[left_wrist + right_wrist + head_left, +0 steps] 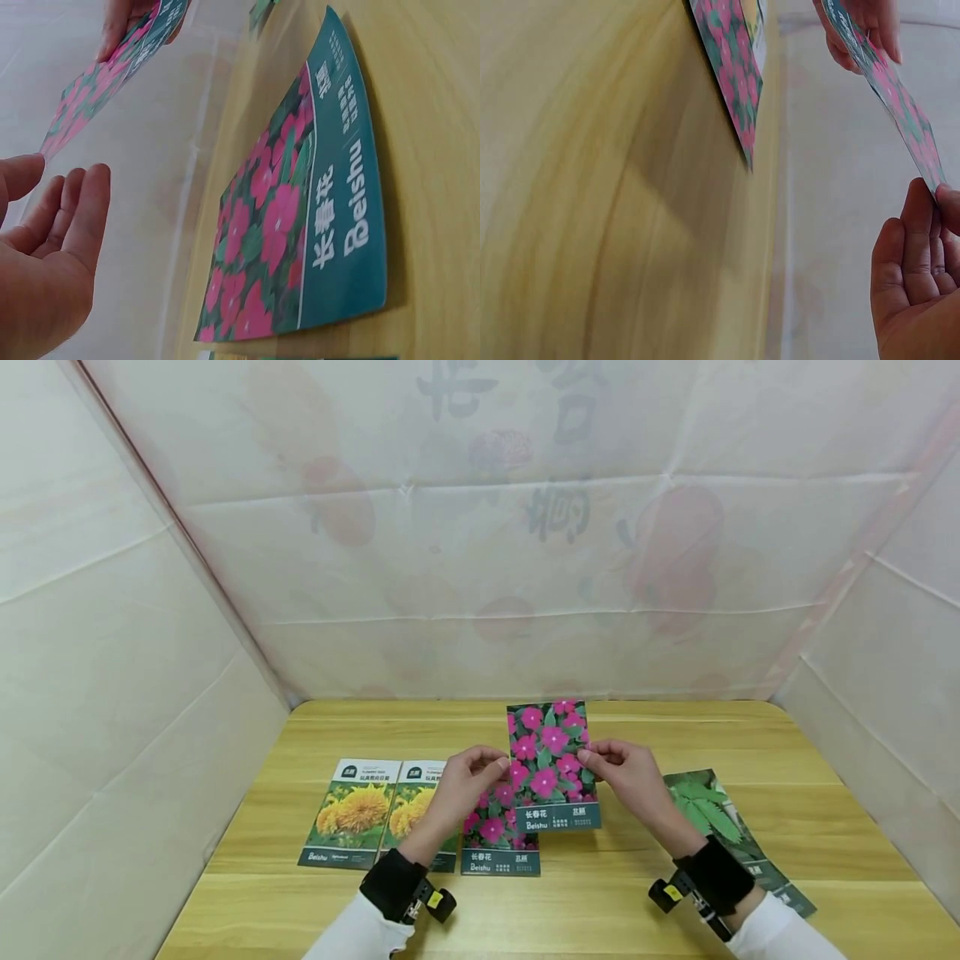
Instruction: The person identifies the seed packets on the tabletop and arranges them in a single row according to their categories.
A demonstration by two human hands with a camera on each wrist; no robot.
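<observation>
A seed packet with pink periwinkle flowers (551, 760) is held up above the table, its front facing me. My right hand (626, 772) pinches its right edge between thumb and fingers. At the opposite edge, the thumb and fingertips of my left hand (468, 785) hold the packet lightly; the other fingers stand apart from it in the left wrist view. Below lies a second pink-flowered packet (262, 225), flat on the table and partly covered by the raised one in the head view.
Two yellow sunflower packets (348, 818) lie side by side on the left, the second partly behind my left hand. Dark green leaf packets (705, 810) lie under my right forearm. Pale fabric walls (480, 552) enclose the wooden table (600, 910).
</observation>
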